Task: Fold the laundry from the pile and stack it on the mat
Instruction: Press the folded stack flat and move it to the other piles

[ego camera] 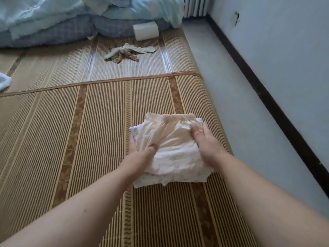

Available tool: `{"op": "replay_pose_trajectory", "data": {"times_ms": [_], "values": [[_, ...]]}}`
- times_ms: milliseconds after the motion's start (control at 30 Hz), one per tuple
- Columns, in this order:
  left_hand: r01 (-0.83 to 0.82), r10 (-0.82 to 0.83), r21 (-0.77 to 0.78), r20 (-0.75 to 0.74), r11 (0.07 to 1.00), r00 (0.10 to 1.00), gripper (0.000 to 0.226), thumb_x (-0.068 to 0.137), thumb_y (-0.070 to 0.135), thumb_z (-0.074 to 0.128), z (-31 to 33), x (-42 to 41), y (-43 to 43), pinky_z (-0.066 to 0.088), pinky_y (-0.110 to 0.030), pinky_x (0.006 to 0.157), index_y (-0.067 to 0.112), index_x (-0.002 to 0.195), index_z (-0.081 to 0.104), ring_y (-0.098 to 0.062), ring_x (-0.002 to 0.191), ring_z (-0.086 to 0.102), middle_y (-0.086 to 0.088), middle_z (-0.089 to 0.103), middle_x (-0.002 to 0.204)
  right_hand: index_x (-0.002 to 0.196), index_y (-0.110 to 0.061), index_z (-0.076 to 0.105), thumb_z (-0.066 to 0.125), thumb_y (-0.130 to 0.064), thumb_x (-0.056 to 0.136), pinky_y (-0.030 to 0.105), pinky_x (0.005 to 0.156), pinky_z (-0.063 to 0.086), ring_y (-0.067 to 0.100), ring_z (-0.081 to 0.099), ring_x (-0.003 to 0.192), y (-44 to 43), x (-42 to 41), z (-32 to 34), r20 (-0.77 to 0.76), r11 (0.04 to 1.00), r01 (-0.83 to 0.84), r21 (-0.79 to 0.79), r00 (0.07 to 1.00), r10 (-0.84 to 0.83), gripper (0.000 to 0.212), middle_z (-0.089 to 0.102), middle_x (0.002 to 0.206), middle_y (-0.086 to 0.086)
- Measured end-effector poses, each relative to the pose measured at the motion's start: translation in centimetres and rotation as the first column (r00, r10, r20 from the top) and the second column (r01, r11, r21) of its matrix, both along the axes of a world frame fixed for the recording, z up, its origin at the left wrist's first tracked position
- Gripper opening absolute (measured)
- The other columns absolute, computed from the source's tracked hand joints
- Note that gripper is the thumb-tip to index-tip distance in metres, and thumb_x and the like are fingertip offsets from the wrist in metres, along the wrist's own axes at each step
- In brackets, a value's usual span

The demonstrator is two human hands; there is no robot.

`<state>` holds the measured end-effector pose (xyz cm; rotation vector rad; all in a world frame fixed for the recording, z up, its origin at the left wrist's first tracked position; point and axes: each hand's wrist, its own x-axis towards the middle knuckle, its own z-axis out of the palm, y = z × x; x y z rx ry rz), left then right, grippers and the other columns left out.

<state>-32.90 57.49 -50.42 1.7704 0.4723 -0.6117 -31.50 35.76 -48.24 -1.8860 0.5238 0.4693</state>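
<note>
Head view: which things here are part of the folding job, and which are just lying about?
Job: folded stack, left hand, right hand, mat, crumpled clothes.
Lying about: paper roll, bedding, radiator.

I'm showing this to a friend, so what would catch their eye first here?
First, the folded clothes on the striped mat, centre right, with the left hand gripping their side and the right hand resting on top. Farther back lie a crumpled cloth and heaped blue bedding.
</note>
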Motion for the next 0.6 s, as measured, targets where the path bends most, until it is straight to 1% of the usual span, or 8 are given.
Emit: {"op": "replay_pose_trajectory", "data": {"times_ms": [33,100,167,233,300,400,500,600], "values": [[-0.035,0.035,-0.077,0.005,0.996,0.999,0.101,0.074,0.058,0.067,-0.4,0.1,0.0,0.059,-0.048,0.076,0.052,0.144,-0.005,-0.033,0.098,0.065,-0.010,0.044,0.137,0.151,-0.037,0.002,0.046,-0.074,0.079,0.050,0.107,0.029,0.033,0.032,0.137,-0.4,0.2,-0.3,-0.025,0.998,0.027,0.059,0.999,-0.026,0.092,0.027,0.154,0.005],[-0.068,0.070,-0.111,0.021,0.991,0.997,0.099,0.071,0.055,0.073,-1.3,0.4,0.0,0.059,-0.048,0.071,0.049,0.144,0.006,-0.033,0.092,0.068,-0.009,0.051,0.128,0.149,-0.042,0.008,0.061,-0.088,0.049,0.055,0.107,0.033,0.036,0.038,0.132,-0.2,0.5,-1.5,-0.086,0.996,0.072,0.062,0.994,-0.066,0.122,0.031,0.151,0.005],[-0.091,0.094,-0.164,0.012,0.982,0.996,0.099,0.068,0.053,0.076,-2.0,0.6,0.0,0.059,-0.049,0.070,0.048,0.143,0.012,-0.035,0.092,0.068,-0.010,0.053,0.126,0.143,-0.044,0.022,0.065,-0.092,0.032,0.059,0.102,0.038,0.036,0.048,0.123,-0.4,0.9,-3.4,-0.107,0.991,0.113,0.066,0.989,-0.105,0.127,0.042,0.142,0.007],[-0.118,0.123,-0.236,0.008,0.965,0.992,0.090,0.076,0.039,0.074,-2.4,0.7,0.1,0.059,-0.047,0.068,0.046,0.144,0.015,-0.035,0.091,0.069,-0.012,0.053,0.126,0.137,-0.038,0.033,0.065,-0.091,0.034,0.055,0.099,0.043,0.032,0.056,0.111,-0.2,0.9,-3.7,-0.074,0.992,0.095,0.083,0.993,-0.089,0.121,0.055,0.126,0.003],[-0.106,0.116,-0.247,0.028,0.963,0.993,0.087,0.080,0.033,0.072,-2.3,0.6,0.0,0.059,-0.041,0.064,0.043,0.144,0.015,-0.031,0.088,0.070,-0.011,0.053,0.124,0.135,-0.033,0.036,0.065,-0.089,0.035,0.053,0.099,0.044,0.028,0.059,0.107,-0.2,0.5,-3.5,-0.020,0.993,0.070,0.097,0.997,-0.068,0.118,0.058,0.119,0.000],[-0.084,0.100,-0.214,0.067,0.973,0.993,0.089,0.080,0.036,0.069,-2.2,0.4,0.0,0.058,-0.036,0.065,0.038,0.147,0.011,-0.027,0.094,0.066,-0.005,0.052,0.122,0.132,-0.034,0.038,0.067,-0.087,0.034,0.050,0.097,0.047,0.024,0.062,0.103,-0.2,-0.1,-3.3,0.029,0.988,0.057,0.143,0.998,-0.062,0.115,0.061,0.115,-0.002],[-0.100,0.116,-0.225,0.057,0.969,0.992,0.095,0.076,0.042,0.073,-2.0,0.2,0.0,0.057,-0.039,0.074,0.036,0.146,0.009,-0.026,0.099,0.062,-0.004,0.049,0.122,0.128,-0.045,0.032,0.068,-0.085,0.038,0.051,0.093,0.050,0.026,0.063,0.102,0.0,-0.3,-3.4,0.039,0.974,0.066,0.217,0.996,-0.077,0.104,0.060,0.116,0.000],[-0.087,0.106,-0.232,0.072,0.969,0.992,0.108,0.064,0.049,0.071,-1.8,0.0,0.1,0.056,-0.044,0.081,0.039,0.147,0.003,-0.026,0.103,0.061,-0.002,0.048,0.126,0.130,-0.037,0.033,0.069,-0.075,0.044,0.050,0.089,0.052,0.027,0.064,0.099,0.2,-0.5,-3.2,0.045,0.948,0.089,0.305,0.993,-0.108,0.100,0.060,0.113,0.003]]}}
